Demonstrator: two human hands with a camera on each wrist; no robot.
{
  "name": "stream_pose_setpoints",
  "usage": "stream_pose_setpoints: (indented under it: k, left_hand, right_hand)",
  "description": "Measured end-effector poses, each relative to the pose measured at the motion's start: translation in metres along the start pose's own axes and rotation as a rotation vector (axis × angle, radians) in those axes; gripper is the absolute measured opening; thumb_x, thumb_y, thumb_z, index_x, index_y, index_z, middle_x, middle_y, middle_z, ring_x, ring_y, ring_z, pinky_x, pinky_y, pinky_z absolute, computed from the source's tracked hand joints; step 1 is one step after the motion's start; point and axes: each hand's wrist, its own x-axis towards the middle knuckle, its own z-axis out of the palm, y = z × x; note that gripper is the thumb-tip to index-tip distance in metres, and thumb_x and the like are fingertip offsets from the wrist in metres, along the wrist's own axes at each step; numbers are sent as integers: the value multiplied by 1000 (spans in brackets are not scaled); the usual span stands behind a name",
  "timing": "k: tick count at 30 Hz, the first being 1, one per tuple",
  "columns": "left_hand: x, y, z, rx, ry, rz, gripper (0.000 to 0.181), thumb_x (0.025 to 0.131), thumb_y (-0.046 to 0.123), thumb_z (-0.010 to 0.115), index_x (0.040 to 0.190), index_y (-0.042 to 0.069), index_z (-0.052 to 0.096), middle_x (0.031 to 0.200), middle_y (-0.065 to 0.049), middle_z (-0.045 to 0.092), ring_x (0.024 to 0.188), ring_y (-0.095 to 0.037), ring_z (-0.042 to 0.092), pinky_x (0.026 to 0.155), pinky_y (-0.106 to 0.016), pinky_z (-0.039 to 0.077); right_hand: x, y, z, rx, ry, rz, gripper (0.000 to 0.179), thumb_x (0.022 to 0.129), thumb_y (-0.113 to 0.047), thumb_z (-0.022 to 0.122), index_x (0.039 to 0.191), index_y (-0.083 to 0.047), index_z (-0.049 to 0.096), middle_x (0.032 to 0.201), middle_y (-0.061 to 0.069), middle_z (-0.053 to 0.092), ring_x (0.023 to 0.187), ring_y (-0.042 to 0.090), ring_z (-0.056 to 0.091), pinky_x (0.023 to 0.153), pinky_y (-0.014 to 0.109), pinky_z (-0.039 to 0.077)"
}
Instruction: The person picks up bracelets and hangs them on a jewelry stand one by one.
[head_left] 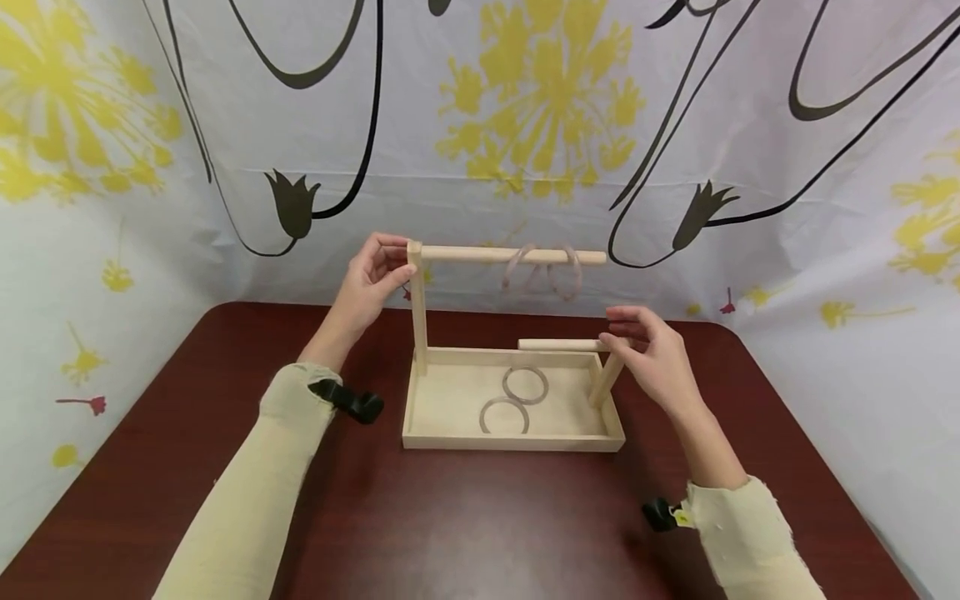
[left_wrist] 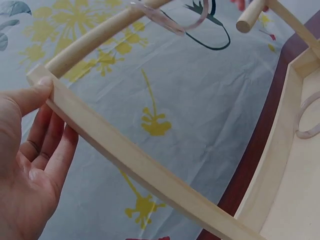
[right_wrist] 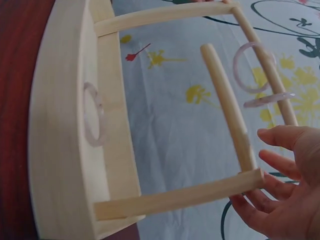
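A pale wooden stand has a tray base (head_left: 517, 443), a tall left post (head_left: 419, 312) and a shorter right post (head_left: 606, 383). Each post carries a rod. My left hand (head_left: 367, 279) pinches the top of the tall post, thumb in front and fingers behind. Two pale, translucent bangles (head_left: 578, 275) hang on the upper rod (head_left: 457, 253). My right hand (right_wrist: 295, 185) is at the top of the short post, fingers spread and bent loosely, some behind its end. The lower rod (head_left: 558, 344) carries no bangle. Two more bangles (head_left: 546, 385) lie in the tray.
The stand rests on a dark reddish-brown table (head_left: 480, 517). Behind it hangs a white sheet (head_left: 420, 108) printed with yellow flowers and dark stems. Black wrist cameras (head_left: 366, 407) sit at both cream sleeves (head_left: 247, 492).
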Motion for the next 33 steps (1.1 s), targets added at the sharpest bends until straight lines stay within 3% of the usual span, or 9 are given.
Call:
stream_pose_setpoints:
  k: [5, 13, 18, 23, 28, 33]
  left_hand:
    - [-1, 5, 3, 65, 24, 5, 34, 98, 0, 57, 130, -7, 46, 110, 5, 57, 102, -8, 59, 89, -18, 52]
    - [-9, 15, 9, 165, 67, -36, 40, 97, 1, 60, 135, -2, 49, 130, -15, 57, 118, -21, 57, 96, -30, 51]
    - [-22, 24, 14, 201, 85, -80, 50, 97, 4, 62, 144, 6, 47, 142, -14, 49, 126, -26, 53, 103, -41, 50]
    - [-34, 26, 21, 191, 106, -86, 54, 97, 5, 62, 147, 6, 43, 142, -14, 44, 127, -26, 50, 109, -44, 47]
    - [-43, 23, 26, 172, 146, -76, 52, 96, 3, 63, 143, 3, 43, 141, -14, 44, 124, -22, 51, 104, -31, 50]
    - [-49, 19, 31, 121, 163, -80, 46, 95, 0, 62, 137, -1, 44, 122, -8, 52, 110, -13, 56, 90, -15, 51]
  right_hand:
    - [-8, 7, -2, -19, -22, 9, 35, 95, -21, 69, 127, -7, 63, 124, 10, 67, 97, -12, 57, 84, 2, 45]
    - [-16, 16, -1, 11, -4, 5, 29, 95, -19, 68, 123, -9, 67, 110, -3, 67, 95, -12, 58, 84, 3, 46]
    - [-18, 23, -1, 72, 23, -2, 29, 95, -12, 68, 123, -6, 66, 108, -13, 65, 98, -14, 59, 84, 2, 46]
    - [-18, 28, -1, 104, 48, -7, 28, 94, -9, 69, 121, -2, 67, 103, -22, 63, 98, -15, 60, 86, 2, 46]
    - [-16, 30, -1, 108, 52, -12, 27, 94, -9, 69, 119, -2, 68, 102, -24, 64, 98, -15, 60, 88, 3, 45]
    - [-15, 33, 0, 99, 43, -14, 27, 94, -9, 69, 119, -2, 68, 103, -25, 64, 98, -15, 59, 89, 3, 44]
